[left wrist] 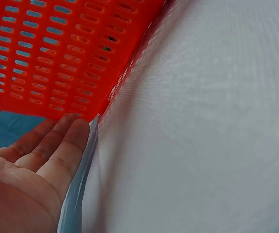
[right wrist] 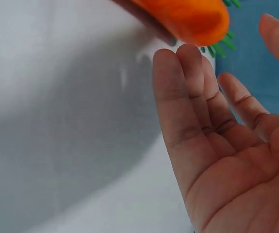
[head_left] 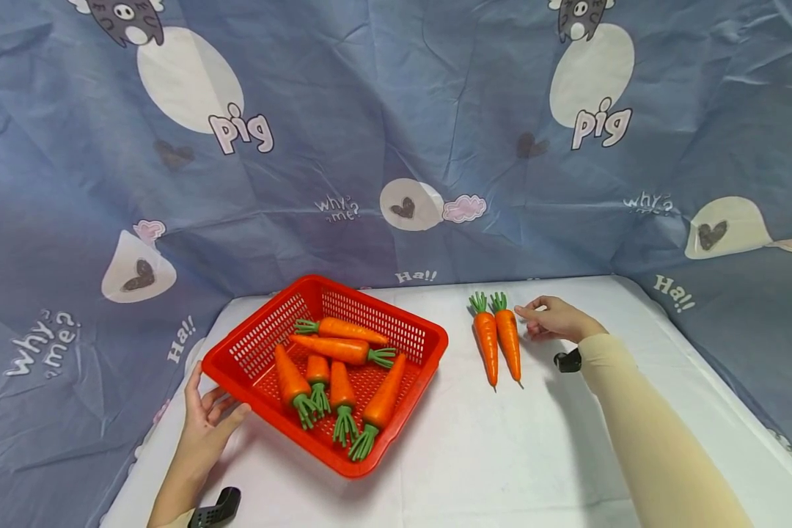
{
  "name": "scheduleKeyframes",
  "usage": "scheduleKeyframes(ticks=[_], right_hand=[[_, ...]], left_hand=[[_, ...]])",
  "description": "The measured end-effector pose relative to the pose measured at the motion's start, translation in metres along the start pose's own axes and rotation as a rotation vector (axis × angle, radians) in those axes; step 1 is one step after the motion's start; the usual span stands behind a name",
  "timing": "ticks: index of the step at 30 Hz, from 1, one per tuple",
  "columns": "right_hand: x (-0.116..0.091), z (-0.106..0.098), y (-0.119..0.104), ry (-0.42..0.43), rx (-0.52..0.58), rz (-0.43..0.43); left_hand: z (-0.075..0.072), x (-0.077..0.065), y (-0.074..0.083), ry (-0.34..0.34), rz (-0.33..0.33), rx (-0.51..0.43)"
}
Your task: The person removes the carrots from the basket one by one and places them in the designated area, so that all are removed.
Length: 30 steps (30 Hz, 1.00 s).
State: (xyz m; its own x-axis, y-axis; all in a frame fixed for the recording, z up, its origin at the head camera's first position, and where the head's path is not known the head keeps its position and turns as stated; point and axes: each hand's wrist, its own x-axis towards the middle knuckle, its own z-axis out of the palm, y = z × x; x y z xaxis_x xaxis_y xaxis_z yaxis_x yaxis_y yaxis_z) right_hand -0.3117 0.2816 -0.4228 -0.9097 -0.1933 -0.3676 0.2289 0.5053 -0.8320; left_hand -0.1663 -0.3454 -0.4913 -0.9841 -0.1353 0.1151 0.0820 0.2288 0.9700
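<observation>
A red plastic basket [head_left: 396, 440] with slotted walls stands on the left of the table, holding several orange carrots [head_left: 346, 350] with green tops. At its left corner is my left hand [head_left: 204, 422]. In the left wrist view the extended fingers [left wrist: 73, 141] reach the lower edge of the slotted wall [left wrist: 57, 53]. Two more carrots lie side by side right of the basket, a left one [head_left: 485, 337] and a right one [head_left: 508, 337]. Beside the right one's top is my right hand [head_left: 554, 319], palm visible and nothing held in the right wrist view, fingertips [right wrist: 166, 60] close to the orange carrot end [right wrist: 202, 24].
White cloth covers the table [head_left: 475, 455]. A blue patterned curtain [head_left: 343, 110] with pig prints rises behind it and along both sides. Each wrist wears a dark device, such as the one [head_left: 567, 361] on the right.
</observation>
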Motion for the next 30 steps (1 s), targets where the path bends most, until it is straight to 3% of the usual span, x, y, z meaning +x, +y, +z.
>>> scheduleKeyframes(ticks=[14,30], right_hand=[[0.002,0.006,-0.033,0.033,-0.049,-0.095],[0.001,0.037,-0.093,-0.003,-0.161,-0.205]], left_hand=[[0.001,0.001,0.001,-0.005,0.003,0.006],[0.001,0.0,0.001,0.0,-0.004,0.031]])
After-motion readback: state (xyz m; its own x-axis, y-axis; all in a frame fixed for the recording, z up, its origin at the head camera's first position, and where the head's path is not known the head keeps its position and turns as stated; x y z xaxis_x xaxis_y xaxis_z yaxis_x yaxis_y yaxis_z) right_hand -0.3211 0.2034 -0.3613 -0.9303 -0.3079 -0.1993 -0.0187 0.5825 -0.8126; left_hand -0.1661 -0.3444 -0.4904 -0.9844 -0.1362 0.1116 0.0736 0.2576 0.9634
